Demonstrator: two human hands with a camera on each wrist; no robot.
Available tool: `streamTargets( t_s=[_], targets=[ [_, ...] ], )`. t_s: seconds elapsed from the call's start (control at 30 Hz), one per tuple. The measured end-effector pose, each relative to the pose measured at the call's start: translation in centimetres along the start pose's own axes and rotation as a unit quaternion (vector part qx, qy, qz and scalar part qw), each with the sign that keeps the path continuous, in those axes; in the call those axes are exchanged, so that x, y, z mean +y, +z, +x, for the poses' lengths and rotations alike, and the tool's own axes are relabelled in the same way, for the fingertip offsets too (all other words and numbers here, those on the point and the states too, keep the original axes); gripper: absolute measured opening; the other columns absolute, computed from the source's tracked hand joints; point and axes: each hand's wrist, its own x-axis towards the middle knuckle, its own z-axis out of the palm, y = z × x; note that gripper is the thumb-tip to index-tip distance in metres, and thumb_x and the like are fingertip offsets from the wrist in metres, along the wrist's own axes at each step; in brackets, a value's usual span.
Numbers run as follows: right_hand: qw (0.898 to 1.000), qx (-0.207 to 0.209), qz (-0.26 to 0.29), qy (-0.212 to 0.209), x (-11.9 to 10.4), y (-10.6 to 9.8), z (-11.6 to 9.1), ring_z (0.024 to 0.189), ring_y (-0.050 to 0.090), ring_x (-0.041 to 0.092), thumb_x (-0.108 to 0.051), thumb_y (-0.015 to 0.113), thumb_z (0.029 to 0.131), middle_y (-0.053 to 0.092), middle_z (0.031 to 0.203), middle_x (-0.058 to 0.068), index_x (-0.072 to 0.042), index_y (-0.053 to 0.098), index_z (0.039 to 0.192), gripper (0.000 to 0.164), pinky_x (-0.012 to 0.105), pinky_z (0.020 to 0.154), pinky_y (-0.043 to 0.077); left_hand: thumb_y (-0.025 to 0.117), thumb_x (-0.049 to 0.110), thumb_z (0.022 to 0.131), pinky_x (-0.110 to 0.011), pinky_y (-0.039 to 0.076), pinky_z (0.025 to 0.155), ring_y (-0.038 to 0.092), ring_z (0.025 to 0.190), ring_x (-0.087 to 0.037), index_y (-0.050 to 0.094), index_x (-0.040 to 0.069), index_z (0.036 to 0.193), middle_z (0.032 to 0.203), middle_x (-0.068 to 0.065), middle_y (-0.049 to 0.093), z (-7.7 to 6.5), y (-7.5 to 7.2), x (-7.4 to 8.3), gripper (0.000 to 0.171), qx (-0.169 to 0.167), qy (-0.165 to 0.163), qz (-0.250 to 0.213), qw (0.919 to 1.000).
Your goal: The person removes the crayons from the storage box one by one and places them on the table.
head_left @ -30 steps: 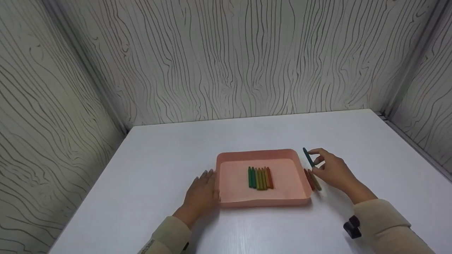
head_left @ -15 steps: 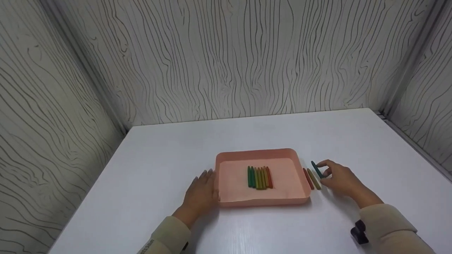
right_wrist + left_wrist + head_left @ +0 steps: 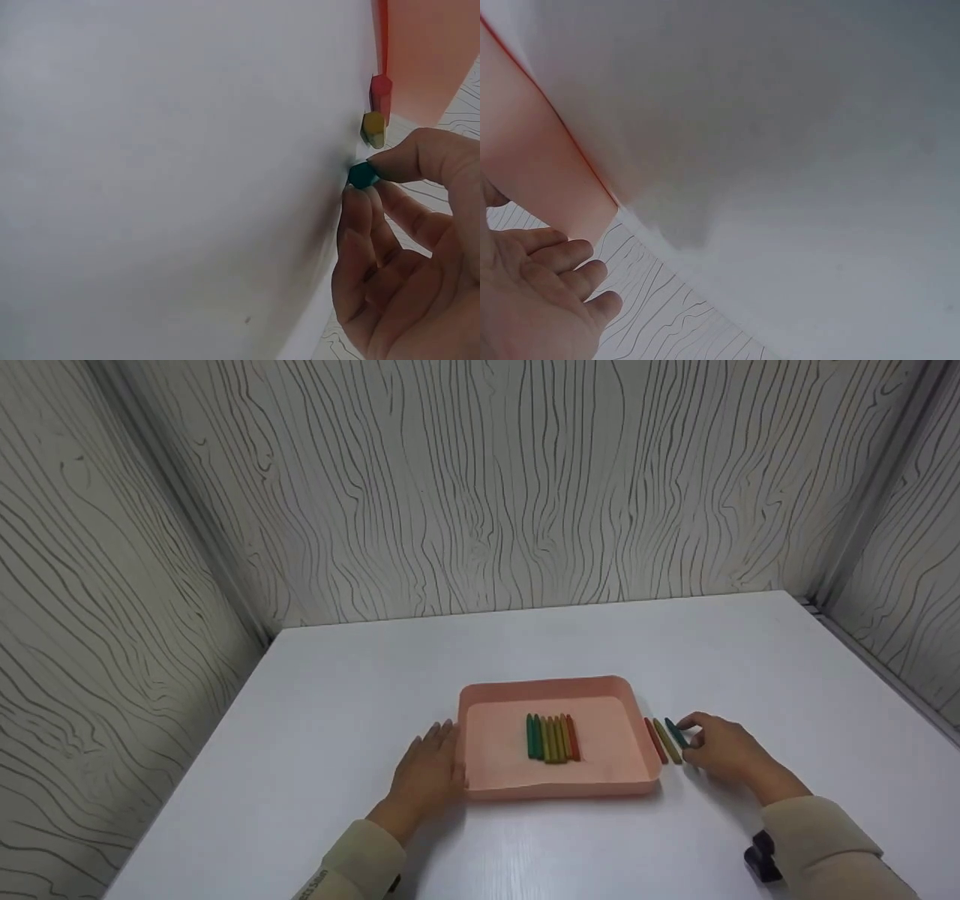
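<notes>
A dark teal crayon [image 3: 676, 733] lies at table level, pinched between the thumb and fingers of my right hand [image 3: 726, 748]. In the right wrist view its six-sided end [image 3: 362, 175] shows between the fingertips. Just left of it, a yellow-olive crayon [image 3: 667, 741] and a red crayon [image 3: 655, 740] lie side by side, close to the tray's right wall. My left hand [image 3: 426, 769] rests against the left wall of the pink tray [image 3: 555, 790], fingers extended. Inside the tray, a row of several crayons [image 3: 553, 739] runs from green through yellow and orange to red.
The white table [image 3: 360, 682] is bounded by wood-grain-patterned panels [image 3: 480, 487] at the back and sides. A black object [image 3: 762, 856] sits at the right sleeve's cuff.
My right hand has moved right and down with the teal crayon, from above the tray's right edge to the table beside the yellow-olive crayon. The left hand has stayed at the tray.
</notes>
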Motion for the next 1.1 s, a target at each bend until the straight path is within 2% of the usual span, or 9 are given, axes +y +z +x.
streamTargets(
  t_s=[0.3,0.5,0.7,0.83,0.97,1.1],
  targets=[
    [1.0,-0.006,0.005,0.016,0.0,0.0,0.0,0.073,0.054,0.021,-0.011,0.063,0.082,0.06,0.093,0.013,0.007,0.051,0.125,0.048,0.035,0.061,0.048,0.044,0.025,0.098,-0.048,0.024,0.111,0.03,0.137,-0.032,0.038,-0.003,0.143,0.148,-0.015,0.037,0.1,0.1,0.0,0.053,0.008,0.003,0.013,0.9999],
    [1.0,-0.001,-0.013,0.011,-0.1,-0.7,-0.1,0.077,0.055,0.023,-0.017,0.063,0.083,0.062,0.096,0.014,0.006,0.051,0.125,0.05,0.04,0.067,0.049,0.045,0.025,0.097,-0.049,0.025,0.11,0.031,0.137,-0.032,0.039,-0.003,0.142,0.148,-0.015,0.038,0.2,0.2,-0.1,0.053,0.01,0.004,0.012,0.9999],
    [0.998,0.043,-0.033,-0.012,-0.6,-1.0,-0.2,0.089,0.059,0.036,-0.029,0.063,0.087,0.061,0.104,0.024,0.006,0.054,0.123,0.051,0.052,0.074,0.049,0.047,0.024,0.097,-0.049,0.026,0.11,0.032,0.136,-0.032,0.041,-0.003,0.141,0.146,-0.016,0.04,0.3,0.4,-0.3,0.052,0.018,0.006,0.004,0.9998],
    [0.995,0.077,-0.056,-0.023,-1.1,-1.0,-0.2,0.1,0.056,0.045,-0.042,0.061,0.089,0.057,0.113,0.03,0.005,0.053,0.125,0.06,0.057,0.078,0.047,0.046,0.024,0.096,-0.049,0.026,0.109,0.033,0.136,-0.033,0.04,-0.003,0.141,0.146,-0.016,0.04,0.3,0.5,-0.4,0.052,0.021,0.009,0.002,0.9997],
    [0.989,0.117,-0.083,-0.032,-1.7,-0.9,0.0,0.105,0.053,0.047,-0.054,0.058,0.088,0.054,0.119,0.032,0.004,0.053,0.126,0.07,0.059,0.078,0.047,0.046,0.024,0.096,-0.049,0.026,0.109,0.032,0.136,-0.033,0.04,-0.003,0.142,0.146,-0.016,0.04,0.3,0.4,-0.4,0.053,0.022,0.01,0.002,0.9997],
    [0.981,0.157,-0.105,-0.041,-2.6,-1.0,0.1,0.108,0.051,0.05,-0.059,0.056,0.087,0.051,0.123,0.033,0.004,0.053,0.128,0.075,0.062,0.076,0.046,0.045,0.025,0.097,-0.048,0.025,0.11,0.031,0.137,-0.032,0.039,-0.002,0.142,0.147,-0.015,0.039,0.3,0.4,-0.3,0.054,0.016,0.006,0.004,0.9998]
  ],
)
